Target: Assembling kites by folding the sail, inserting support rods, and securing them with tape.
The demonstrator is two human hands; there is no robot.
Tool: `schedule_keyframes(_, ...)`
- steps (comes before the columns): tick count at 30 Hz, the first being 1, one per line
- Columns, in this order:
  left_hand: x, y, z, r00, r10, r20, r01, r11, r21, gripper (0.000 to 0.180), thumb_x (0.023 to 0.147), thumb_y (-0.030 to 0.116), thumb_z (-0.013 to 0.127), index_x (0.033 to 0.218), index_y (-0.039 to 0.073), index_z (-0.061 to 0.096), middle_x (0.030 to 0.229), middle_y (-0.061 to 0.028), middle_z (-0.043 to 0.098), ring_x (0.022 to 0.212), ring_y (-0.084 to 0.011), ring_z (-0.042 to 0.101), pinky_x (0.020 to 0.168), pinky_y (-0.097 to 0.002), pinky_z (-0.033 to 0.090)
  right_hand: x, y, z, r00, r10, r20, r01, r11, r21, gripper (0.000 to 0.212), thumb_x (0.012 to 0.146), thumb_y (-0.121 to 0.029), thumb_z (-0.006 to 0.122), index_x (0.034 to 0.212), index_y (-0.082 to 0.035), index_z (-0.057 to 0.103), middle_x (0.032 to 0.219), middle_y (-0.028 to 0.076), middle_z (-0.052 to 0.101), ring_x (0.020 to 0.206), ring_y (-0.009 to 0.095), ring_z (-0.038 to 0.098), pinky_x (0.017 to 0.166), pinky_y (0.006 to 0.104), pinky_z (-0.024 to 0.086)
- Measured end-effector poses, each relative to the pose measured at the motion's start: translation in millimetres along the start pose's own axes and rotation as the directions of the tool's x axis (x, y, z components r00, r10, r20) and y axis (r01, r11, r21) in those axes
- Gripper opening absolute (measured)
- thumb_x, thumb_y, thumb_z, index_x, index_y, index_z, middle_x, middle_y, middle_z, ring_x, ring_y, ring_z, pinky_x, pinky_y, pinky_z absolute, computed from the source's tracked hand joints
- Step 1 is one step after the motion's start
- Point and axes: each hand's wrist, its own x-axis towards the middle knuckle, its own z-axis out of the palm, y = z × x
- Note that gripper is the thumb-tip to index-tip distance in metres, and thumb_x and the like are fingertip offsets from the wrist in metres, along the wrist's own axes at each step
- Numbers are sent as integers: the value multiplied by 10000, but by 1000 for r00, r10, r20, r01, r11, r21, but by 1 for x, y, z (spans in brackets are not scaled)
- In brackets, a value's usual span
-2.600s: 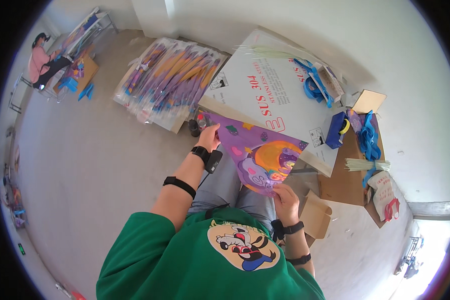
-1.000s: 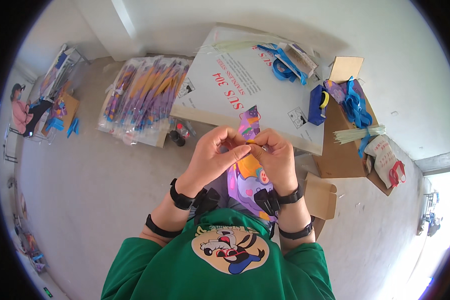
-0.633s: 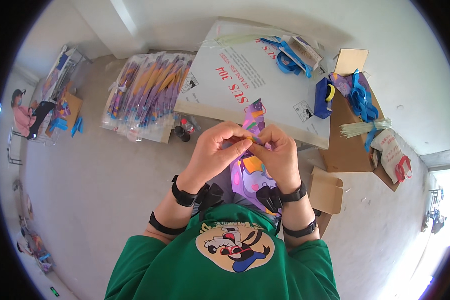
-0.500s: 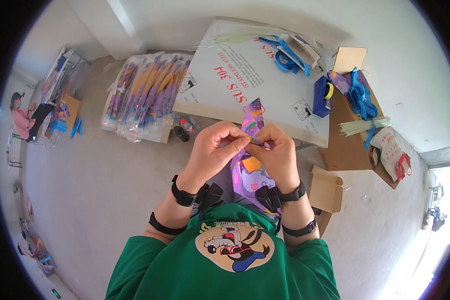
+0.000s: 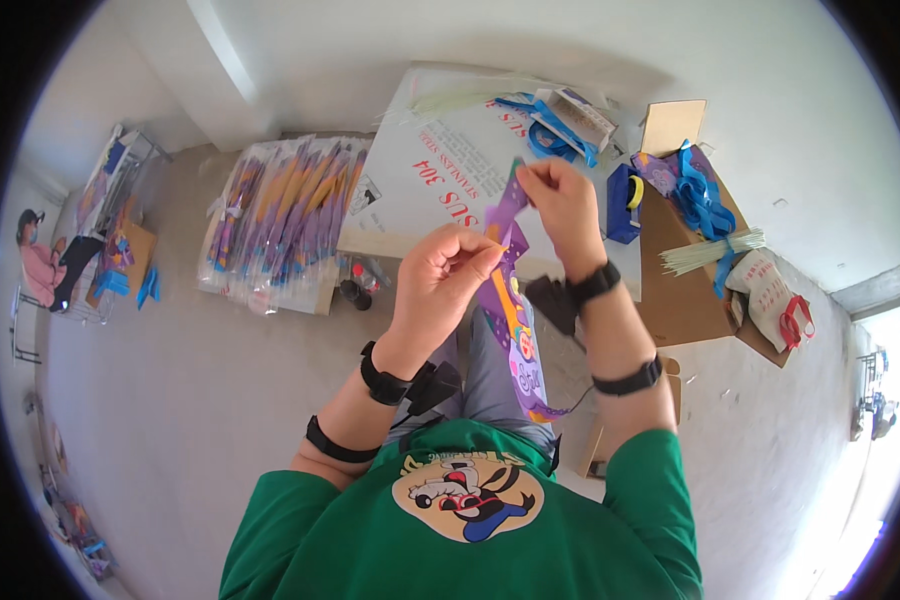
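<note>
A long, folded piece of purple printed fabric (image 5: pixel 519 345), with orange patches and cartoon figures, hangs in front of my lap. My left hand (image 5: pixel 444 278) pinches it at its edge, thumb against fingertips. Farther up and to the right, my right hand (image 5: pixel 566 207) is closed on the fabric's narrow top end, which has a green tip. Between the hands the strip runs slanted. The lower end droops to about my shirt hem.
Ahead stands a table (image 5: pixel 410 165) with blue ribbon (image 5: pixel 560 142) and a blue tape dispenser (image 5: pixel 625 203). Plastic-wrapped purple bundles (image 5: pixel 285 215) lie to its left. A cardboard box (image 5: pixel 675 295) with blue straps stands right. A seated person (image 5: pixel 42 262) is far left.
My right hand has moved up and away from my left, drawing the fabric's top end with it. The hands were together before; the fabric now hangs narrower and further right.
</note>
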Motion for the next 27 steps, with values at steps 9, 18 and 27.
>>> schedule_keyframes(9, -5, 49, -35, 971, 235, 44, -238, 970, 53, 26, 894, -16, 598, 912, 2, 595, 967, -33, 571, 740, -64, 529, 659, -197, 427, 111, -16, -63, 970, -56, -235, 35, 995, -91, 219, 868, -227, 696, 877, -9, 673, 675, -26, 587, 547, 41, 466, 472, 213, 355)
schedule_keyframes(18, 6, 40, -135, 977, 210, -31, -203, 969, 142, 35, 908, 9, 571, 928, 34, 586, 1029, -43, 588, 731, -73, 526, 665, -200, 425, 118, -2, -138, 913, 25, -408, -18, 1000, 22, 238, 860, -215, 680, 848, 22, 670, 656, 25, 598, 523, 88, 507, 459, 253, 388)
schedule_keyframes(27, 16, 32, -250, 971, 147, -187, -116, 979, 166, 56, 943, 63, 553, 963, 58, 605, 997, -9, 594, 714, -45, 474, 639, -180, 369, 122, 18, -187, 854, 69, -516, -70, 997, 17, 227, 892, -194, 658, 869, 30, 633, 713, 47, 593, 549, 115, 547, 449, 248, 485)
